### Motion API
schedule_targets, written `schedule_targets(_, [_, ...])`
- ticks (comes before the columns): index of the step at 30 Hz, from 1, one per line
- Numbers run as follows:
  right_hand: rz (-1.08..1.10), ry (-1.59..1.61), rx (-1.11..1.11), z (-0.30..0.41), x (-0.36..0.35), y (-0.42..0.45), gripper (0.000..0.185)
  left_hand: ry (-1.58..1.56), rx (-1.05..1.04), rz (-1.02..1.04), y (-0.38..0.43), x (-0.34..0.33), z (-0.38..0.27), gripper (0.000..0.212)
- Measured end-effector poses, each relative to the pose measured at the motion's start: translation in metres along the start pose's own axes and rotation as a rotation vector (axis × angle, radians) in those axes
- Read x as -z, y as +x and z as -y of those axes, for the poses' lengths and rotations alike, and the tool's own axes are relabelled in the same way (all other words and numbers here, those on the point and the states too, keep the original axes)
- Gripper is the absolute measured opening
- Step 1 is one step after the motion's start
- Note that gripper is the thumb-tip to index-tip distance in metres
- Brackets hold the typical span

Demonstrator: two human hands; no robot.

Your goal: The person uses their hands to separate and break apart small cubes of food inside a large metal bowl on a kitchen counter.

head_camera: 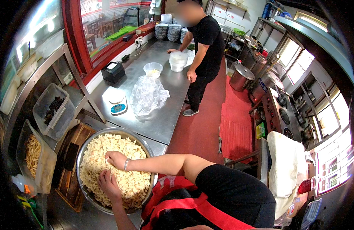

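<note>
A large round steel bowl (152,152) heaped with pale, crumbly food pieces (122,143) stands before me at the near end of the steel counter. My right hand (117,160), with a bracelet at its wrist, rests on the heap with its fingers curled down; a small pale bit shows at the fingertips, but its grip is unclear. Just below it, my left hand (108,182) lies on the food, fingers somewhat spread, palm side hidden. A digital kitchen scale (118,107) and a crumpled clear plastic bag (148,96) lie on the counter beyond the bowl.
A co-worker (207,43) in black leans on the counter (165,120) beside stacked white tubs (177,61). A clear tub (153,70), a black device (113,72) and bowl stacks (168,31) stand there too. Plastic bins (52,112) sit at left; a stove (283,115) stands at right.
</note>
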State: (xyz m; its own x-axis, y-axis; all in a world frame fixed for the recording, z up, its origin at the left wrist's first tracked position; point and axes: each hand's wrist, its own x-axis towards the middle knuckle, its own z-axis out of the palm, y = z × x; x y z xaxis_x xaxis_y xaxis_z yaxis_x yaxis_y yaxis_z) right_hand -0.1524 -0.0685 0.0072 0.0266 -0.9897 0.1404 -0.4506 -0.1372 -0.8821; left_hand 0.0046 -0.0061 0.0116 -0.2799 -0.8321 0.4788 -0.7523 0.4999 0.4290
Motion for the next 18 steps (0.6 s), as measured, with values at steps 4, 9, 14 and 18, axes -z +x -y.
schedule_targets(4, [-0.026,-0.079,-0.030,0.005,0.003,0.000,0.017,0.012,0.022,0.029,-0.001,-0.002,0.002,0.025])
schedule_targets(9, [-0.036,-0.157,-0.067,0.010,0.010,-0.002,0.023,0.019,0.017,0.023,0.000,-0.001,0.002,0.025])
schedule_targets(14, [0.021,-0.105,-0.085,0.010,0.012,-0.002,0.020,0.020,0.029,0.032,0.001,0.004,-0.003,0.025])
schedule_targets(18, [-0.047,-0.099,0.114,-0.014,0.004,0.001,0.014,-0.014,0.019,0.024,0.002,0.002,-0.005,0.025])
